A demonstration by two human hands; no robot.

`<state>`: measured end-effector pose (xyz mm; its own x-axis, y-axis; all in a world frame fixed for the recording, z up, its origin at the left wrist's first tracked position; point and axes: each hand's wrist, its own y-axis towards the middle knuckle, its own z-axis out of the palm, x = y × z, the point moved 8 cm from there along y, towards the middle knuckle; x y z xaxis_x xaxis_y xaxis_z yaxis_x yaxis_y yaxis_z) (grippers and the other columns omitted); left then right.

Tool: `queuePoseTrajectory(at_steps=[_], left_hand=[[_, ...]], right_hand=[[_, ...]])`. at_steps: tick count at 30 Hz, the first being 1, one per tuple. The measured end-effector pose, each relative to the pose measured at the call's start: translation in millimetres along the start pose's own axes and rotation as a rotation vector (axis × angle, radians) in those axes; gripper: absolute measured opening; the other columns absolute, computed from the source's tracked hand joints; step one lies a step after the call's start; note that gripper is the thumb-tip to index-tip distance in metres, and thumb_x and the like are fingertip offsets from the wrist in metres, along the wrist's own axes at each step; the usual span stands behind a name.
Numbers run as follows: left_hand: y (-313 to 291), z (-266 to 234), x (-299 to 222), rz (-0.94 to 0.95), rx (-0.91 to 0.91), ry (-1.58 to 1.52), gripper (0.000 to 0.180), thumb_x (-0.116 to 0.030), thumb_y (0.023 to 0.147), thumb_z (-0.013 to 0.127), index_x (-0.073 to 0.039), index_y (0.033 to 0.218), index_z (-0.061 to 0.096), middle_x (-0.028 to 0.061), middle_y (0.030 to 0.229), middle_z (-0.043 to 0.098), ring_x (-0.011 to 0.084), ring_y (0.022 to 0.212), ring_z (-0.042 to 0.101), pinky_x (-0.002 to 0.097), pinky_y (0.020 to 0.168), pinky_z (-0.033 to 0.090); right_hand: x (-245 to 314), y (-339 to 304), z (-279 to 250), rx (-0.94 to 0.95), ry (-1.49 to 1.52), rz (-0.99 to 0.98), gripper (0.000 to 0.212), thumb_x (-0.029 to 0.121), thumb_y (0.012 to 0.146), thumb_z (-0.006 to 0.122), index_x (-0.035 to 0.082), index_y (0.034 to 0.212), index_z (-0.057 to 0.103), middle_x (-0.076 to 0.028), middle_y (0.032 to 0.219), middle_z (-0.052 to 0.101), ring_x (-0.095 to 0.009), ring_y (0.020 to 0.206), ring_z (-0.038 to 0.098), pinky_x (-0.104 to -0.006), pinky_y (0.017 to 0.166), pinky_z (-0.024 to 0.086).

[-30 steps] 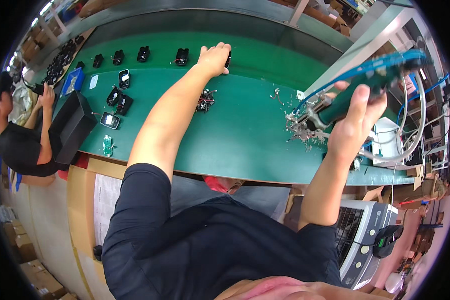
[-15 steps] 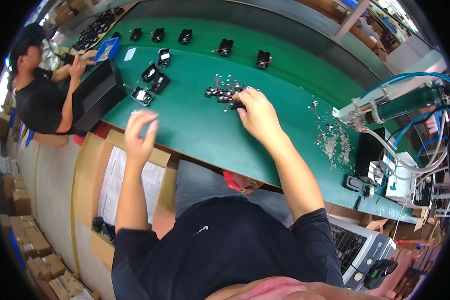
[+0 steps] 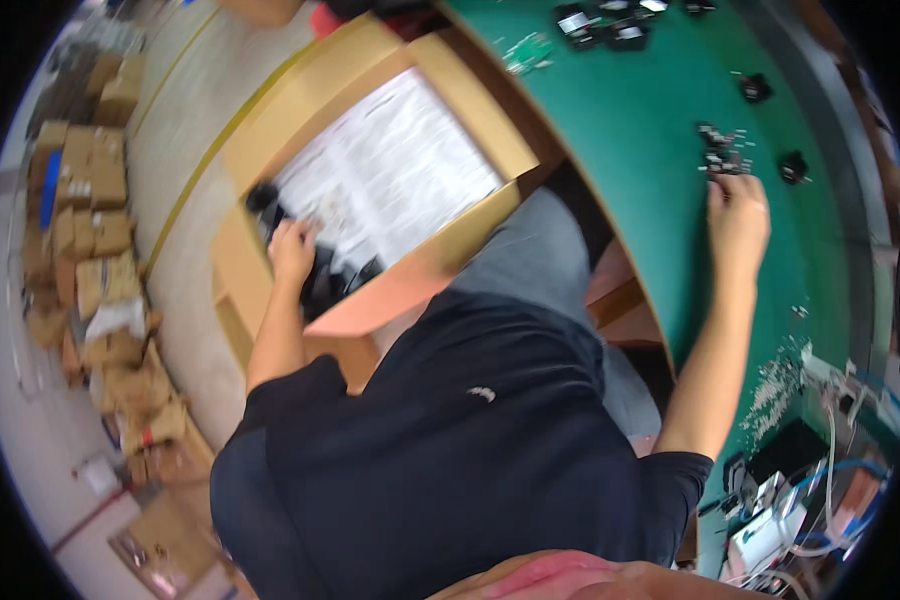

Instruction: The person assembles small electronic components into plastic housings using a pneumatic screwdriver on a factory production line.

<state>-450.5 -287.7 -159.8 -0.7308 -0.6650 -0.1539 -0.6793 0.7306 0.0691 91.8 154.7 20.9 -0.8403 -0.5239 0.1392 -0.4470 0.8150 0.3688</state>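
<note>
My left hand [image 3: 292, 252] reaches down into a cardboard box [image 3: 515, 150] on my left, its fingers curled among black plastic parts [image 3: 325, 285]. What they close on is hidden and blurred. On the green workbench [image 3: 625, 130], my right hand [image 3: 738, 215] rests at the near edge of a small heap of black components with thin wires and whitish bits [image 3: 722, 150]. Its thumb and fingertips are drawn together at the heap; any piece between them is too small to make out. A printed paper sheet [image 3: 400, 160] lines the box.
Black housings [image 3: 610, 25] stand at the bench's far end, with more [image 3: 793, 167] along its right side. Small pale pieces [image 3: 775, 390] lie scattered before a machine with hoses [image 3: 830, 440]. Stacked cartons [image 3: 100, 170] line the floor at far left.
The view has swung left, bringing the whole box into sight. My left hand has gone from above the bench's edge down into the box. My right hand stays at the component heap.
</note>
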Motion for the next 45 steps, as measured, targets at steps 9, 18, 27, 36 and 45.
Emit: queuePoseTrajectory(at_steps=[9, 18, 27, 36, 45], left_hand=[[-31, 6, -55, 0.013, 0.542, 0.136, 0.029, -0.031, 0.093, 0.072, -0.017, 0.118, 0.073, 0.0080, 0.128, 0.065, 0.0342, 0.126, 0.054, 0.0529, 0.103, 0.040], [-47, 47, -98, 0.137, 0.822, -0.036, 0.045, -0.045, 0.104, 0.052, -0.008, 0.123, 0.071, 0.0190, 0.128, 0.067, 0.0372, 0.127, 0.059, 0.0538, 0.106, 0.043], [-27, 65, -82, -0.175, 0.783, -0.413, 0.044, -0.018, 0.085, 0.082, -0.002, 0.122, 0.064, 0.0105, 0.103, 0.063, 0.0221, 0.089, 0.064, 0.0352, 0.076, 0.054], [23, -20, -229, -0.333, 0.772, -1.594, 0.059, -0.027, 0.098, 0.072, -0.007, 0.147, 0.045, 0.0069, 0.119, 0.062, 0.0135, 0.076, 0.056, 0.0264, 0.059, 0.046], [-6, -69, -473, 0.421, 1.459, -1.797, 0.103, -0.011, 0.079, 0.084, -0.008, 0.162, 0.022, 0.0115, 0.149, 0.044, 0.0222, 0.091, 0.060, 0.0286, 0.061, 0.052]], right_hand=[[-20, -42, -50, 0.141, 0.249, 0.334, 0.032, 0.017, 0.091, 0.079, 0.006, 0.121, 0.073, -0.008, 0.105, 0.072, -0.016, 0.083, 0.068, -0.0303, 0.077, 0.055], [-2, -139, -58, -0.126, 0.449, 0.414, 0.014, 0.009, 0.082, 0.082, 0.004, 0.094, 0.077, -0.012, 0.097, 0.073, -0.026, 0.096, 0.070, -0.0349, 0.082, 0.056], [-18, -167, -56, -0.197, 0.480, 0.428, 0.020, 0.010, 0.077, 0.087, 0.005, 0.081, 0.068, -0.006, 0.072, 0.062, -0.023, 0.069, 0.062, -0.0356, 0.064, 0.051], [-17, -168, -61, -0.092, 0.407, 0.317, 0.013, 0.007, 0.082, 0.079, 0.006, 0.092, 0.071, -0.006, 0.085, 0.065, -0.027, 0.081, 0.066, -0.0393, 0.074, 0.054], [-15, -166, -73, -0.145, 0.452, 0.315, 0.011, 0.005, 0.083, 0.077, 0.003, 0.091, 0.069, -0.011, 0.097, 0.067, -0.032, 0.092, 0.067, -0.0420, 0.081, 0.055]])
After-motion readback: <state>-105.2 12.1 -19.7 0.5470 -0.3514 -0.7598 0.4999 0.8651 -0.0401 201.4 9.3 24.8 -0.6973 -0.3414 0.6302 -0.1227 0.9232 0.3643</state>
